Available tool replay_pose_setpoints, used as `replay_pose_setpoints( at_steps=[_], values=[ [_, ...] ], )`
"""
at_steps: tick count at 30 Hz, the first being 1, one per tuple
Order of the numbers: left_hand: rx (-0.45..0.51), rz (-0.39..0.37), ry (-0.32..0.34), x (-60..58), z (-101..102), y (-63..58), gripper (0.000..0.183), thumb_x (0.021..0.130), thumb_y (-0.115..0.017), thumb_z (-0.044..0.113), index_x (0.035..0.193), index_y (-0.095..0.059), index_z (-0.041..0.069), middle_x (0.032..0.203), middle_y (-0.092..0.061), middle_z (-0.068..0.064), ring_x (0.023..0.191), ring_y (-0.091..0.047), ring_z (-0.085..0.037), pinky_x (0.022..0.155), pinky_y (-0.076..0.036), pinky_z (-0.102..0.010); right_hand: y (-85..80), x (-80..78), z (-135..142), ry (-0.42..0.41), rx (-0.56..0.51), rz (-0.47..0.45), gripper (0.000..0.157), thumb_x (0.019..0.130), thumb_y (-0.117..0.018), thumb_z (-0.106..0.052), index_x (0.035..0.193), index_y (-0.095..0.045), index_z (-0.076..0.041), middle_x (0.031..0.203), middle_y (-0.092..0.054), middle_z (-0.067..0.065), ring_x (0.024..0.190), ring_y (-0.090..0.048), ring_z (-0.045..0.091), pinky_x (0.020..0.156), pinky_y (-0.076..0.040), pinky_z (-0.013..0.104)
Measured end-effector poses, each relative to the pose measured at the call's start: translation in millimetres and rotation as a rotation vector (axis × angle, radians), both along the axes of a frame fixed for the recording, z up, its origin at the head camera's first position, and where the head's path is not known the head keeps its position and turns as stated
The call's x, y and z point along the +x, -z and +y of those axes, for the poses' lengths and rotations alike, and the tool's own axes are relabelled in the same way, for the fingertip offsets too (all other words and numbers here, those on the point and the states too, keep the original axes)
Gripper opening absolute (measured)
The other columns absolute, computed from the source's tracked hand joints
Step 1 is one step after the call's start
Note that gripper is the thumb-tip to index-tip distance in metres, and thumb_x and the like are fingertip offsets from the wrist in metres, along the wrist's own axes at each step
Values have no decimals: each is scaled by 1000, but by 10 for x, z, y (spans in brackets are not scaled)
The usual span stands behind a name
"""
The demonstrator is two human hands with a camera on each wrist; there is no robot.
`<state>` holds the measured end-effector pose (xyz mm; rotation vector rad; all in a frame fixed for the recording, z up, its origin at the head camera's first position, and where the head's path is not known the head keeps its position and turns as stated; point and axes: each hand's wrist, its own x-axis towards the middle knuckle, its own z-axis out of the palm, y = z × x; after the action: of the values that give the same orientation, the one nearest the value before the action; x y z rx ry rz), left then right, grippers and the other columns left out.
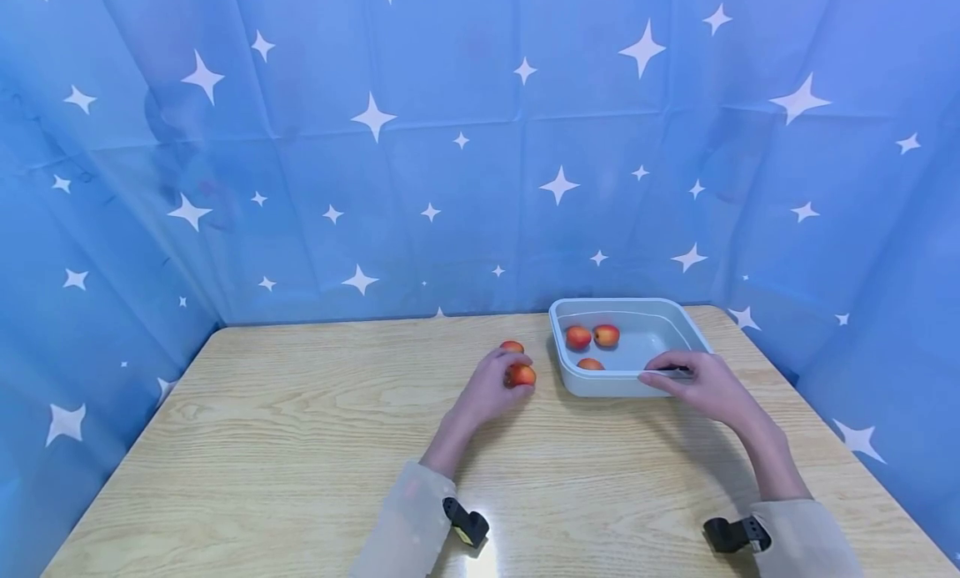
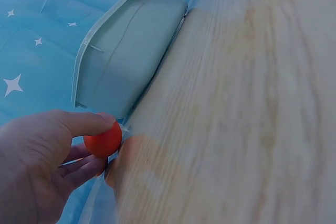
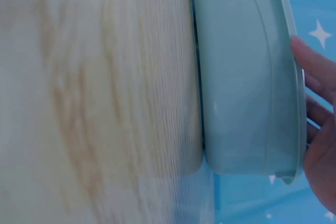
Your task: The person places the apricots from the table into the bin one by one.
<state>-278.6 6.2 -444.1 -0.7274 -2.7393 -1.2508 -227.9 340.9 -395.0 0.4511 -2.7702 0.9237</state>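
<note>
A light grey-blue plastic bin (image 1: 615,384) stands at the back right of the table. Inside it lie a red-and-yellow fruit (image 1: 578,337), a second fruit (image 1: 607,335) and a third fruit (image 1: 590,364) partly hidden by the front wall. My left hand (image 1: 495,386) grips a red-and-yellow fruit (image 1: 521,375) left of the bin, thumb and fingers around it. Just behind that hand another fruit (image 1: 512,346) shows, partly covered by the fingers. With thumb outside and fingers over the inside, my right hand (image 1: 697,382) holds the bin's front rim (image 3: 292,51) near its right corner.
The pale wood-grain table (image 1: 285,444) spreads left and in front of the bin. A blue curtain (image 1: 450,169) with white stars hangs behind and along both sides. Each sleeve carries a small black wrist camera (image 1: 467,524).
</note>
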Motion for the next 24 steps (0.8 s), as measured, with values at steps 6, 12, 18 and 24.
replay_pose_setpoints(
  at_steps=[6,12,18,24],
  values=[
    [39,-15,6,-12,-35,12,36,90,-77,13,125,-68,9,119,-60,-6,100,-56,-20,88,-51,-30,2,2,1,-5,-2,3,16,92,-76,-31,101,-77,-18,93,-72,-6,83,-62,8,72,-51,26],
    [114,-9,27,0,-71,-13,35,89,-78,10,123,-69,6,111,-61,-6,97,-59,-22,84,-53,-29,10,-2,6,1,10,7,17,92,-76,-32,101,-77,-18,93,-73,-6,84,-62,9,72,-50,26],
    [174,-16,47,-2,-79,-33,35,89,-78,8,123,-68,3,111,-62,-8,98,-61,-22,86,-55,-28,6,0,7,5,12,2,19,92,-76,-32,103,-77,-16,94,-73,-5,86,-62,11,73,-51,26],
    [216,-40,35,-12,-67,-55,36,90,-77,8,124,-67,1,115,-62,-8,101,-62,-21,87,-55,-27,-1,-5,5,4,12,0,20,92,-76,-33,103,-78,-16,94,-73,-4,86,-62,14,74,-50,26]
  ],
)
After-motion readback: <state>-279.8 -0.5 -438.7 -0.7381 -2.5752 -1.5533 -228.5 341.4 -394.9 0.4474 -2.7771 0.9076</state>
